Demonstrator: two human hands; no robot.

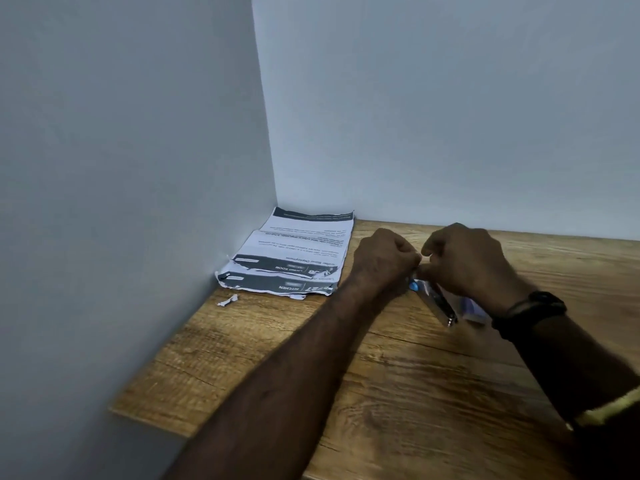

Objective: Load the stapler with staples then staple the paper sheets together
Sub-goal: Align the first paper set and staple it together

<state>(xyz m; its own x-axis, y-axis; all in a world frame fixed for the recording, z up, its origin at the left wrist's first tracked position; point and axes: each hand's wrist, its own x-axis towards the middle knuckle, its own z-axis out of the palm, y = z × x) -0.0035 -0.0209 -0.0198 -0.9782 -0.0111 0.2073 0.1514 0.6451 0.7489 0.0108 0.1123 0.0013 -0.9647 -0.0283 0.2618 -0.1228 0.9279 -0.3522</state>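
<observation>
A small stapler (437, 301) with a blue end and a shiny metal body lies between my hands on the wooden table (398, 393). My left hand (382, 259) is curled shut at its blue end. My right hand (467, 263) pinches something small above the stapler; what it holds is hidden by the fingers. A stack of printed paper sheets (294, 254) with torn front edges lies in the corner against the walls, left of both hands. A pale blue-white box (472, 311) peeks out under my right wrist.
Grey walls close the table on the left and at the back. A torn paper scrap (228, 300) lies in front of the sheets. The table's left edge runs diagonally toward me. A black band sits on my right wrist (530, 311).
</observation>
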